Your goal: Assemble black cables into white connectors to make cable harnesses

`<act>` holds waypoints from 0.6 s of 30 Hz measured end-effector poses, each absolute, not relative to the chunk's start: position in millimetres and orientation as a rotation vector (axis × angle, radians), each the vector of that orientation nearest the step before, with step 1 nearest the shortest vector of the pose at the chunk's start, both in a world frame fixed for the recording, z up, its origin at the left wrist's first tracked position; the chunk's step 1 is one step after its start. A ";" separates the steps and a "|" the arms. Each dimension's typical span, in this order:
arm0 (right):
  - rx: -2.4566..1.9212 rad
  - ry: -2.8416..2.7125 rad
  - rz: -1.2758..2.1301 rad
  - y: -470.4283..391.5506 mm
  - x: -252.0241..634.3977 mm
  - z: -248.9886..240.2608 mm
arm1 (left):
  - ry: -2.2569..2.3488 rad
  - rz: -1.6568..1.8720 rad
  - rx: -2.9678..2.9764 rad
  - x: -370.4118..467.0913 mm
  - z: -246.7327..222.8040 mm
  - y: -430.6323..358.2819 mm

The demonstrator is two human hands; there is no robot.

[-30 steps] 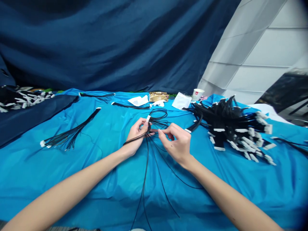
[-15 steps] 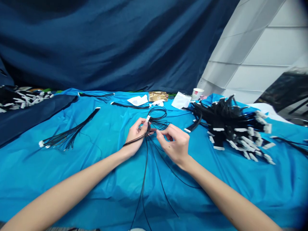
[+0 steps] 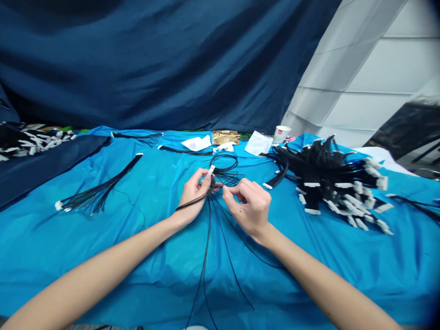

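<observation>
centrally, left hand holding black wires, paper cup beyond, contents hidden

Seems a makeshift workshop: black cables with white connectors heaped toward the right end of a blue-sheeted table, a navy curtain hanging beyond its back edge.

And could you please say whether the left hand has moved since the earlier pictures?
No, not noticeably: the left hand keeps its place relative to the gold packet.
</observation>
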State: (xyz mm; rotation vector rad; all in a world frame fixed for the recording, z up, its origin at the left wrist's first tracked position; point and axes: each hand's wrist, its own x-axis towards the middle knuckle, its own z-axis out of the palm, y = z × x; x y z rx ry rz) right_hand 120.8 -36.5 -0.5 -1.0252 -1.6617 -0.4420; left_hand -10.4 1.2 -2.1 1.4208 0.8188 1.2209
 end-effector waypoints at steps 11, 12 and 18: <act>-0.905 -1.726 -0.535 -40.3 117.5 0.0 | 0.816 1.206 1.491 -10.5 -1.6 -0.2; -0.903 -1.724 -0.541 -40.6 117.6 -0.1 | 0.817 1.212 1.496 -10.4 -1.4 -0.2; -0.939 -1.684 -0.584 -39.1 118.7 -1.0 | 0.793 1.217 1.393 -9.3 -0.4 -0.3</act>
